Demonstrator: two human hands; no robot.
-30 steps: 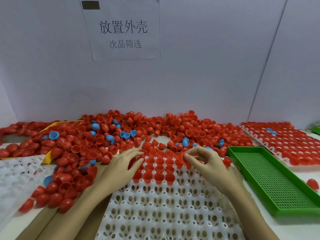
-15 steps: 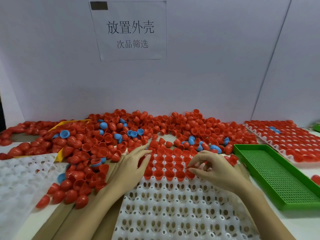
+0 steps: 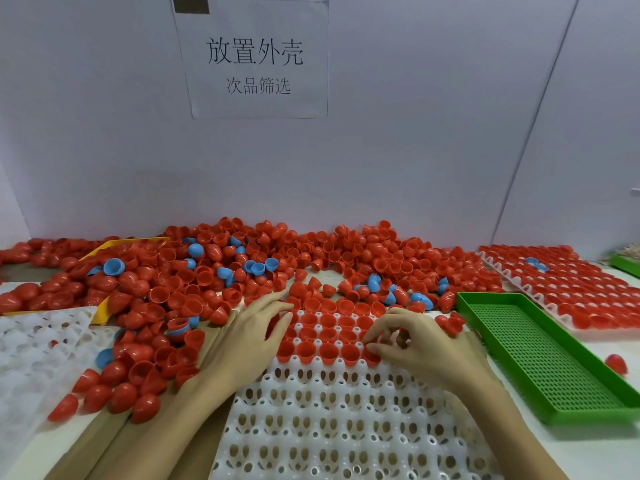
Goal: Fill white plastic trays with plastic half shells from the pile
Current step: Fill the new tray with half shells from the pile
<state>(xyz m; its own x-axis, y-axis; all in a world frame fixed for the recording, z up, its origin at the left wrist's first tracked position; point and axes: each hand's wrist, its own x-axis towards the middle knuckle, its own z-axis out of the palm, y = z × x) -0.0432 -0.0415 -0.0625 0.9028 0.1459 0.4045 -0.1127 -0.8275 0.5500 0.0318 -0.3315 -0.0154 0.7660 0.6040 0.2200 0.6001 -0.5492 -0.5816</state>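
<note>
The person works on the white tray that lies right in front, between a big pile of red half shells at the back and a green tray on the right. The far rows of the white tray already hold red shells, open side up, and the near rows are bare holes. A second ago the right hand was higher up, near the edge of the pile, with its fingers bent. Now it has come down to the right end of the last filled row, and its thumb and fingers pinch a red shell that sits at that spot. So it looks like one more shell is going into its hole, and that row is almost full. The left hand has hardly moved. It lies flat on the left edge of the filled rows, fingers straight and a little spread, holding nothing. A few blue shells are mixed in the pile. Another white tray, already full, sits far right. Many holes still wait.
</note>
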